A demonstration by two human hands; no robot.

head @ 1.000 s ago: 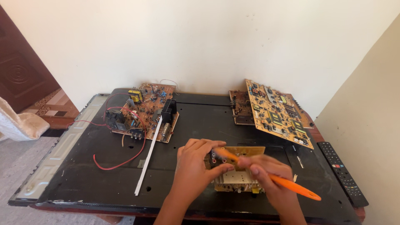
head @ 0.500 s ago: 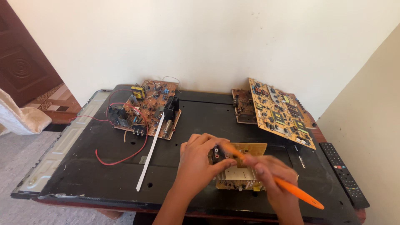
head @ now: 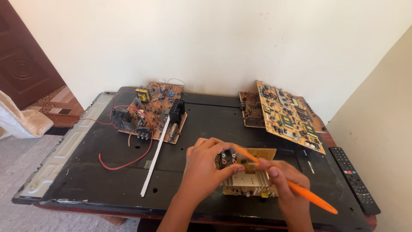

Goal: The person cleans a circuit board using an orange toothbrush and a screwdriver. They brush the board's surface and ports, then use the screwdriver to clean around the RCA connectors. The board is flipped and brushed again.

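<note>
Tan and ridged with metal fins, the small circuit board [head: 251,174] lies at the near edge of the black desk [head: 214,124], nearer the right side. The left hand [head: 206,169] has its grip clamped on the board's left end; the right hand [head: 285,182] pinches an orange tool [head: 300,191], whose tip has edged closer to the sockets than before. Farther back rest two larger boards [head: 152,111] [head: 285,114], a white strip [head: 154,157] and a remote [head: 354,178].

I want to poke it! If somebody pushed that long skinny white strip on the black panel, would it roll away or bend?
The white strip looks flat, so it would probably slide, not roll. Being long and thin, it would likely flex if lifted by one end. It seems light, so a nudge might spin it toward the red wire.
</note>
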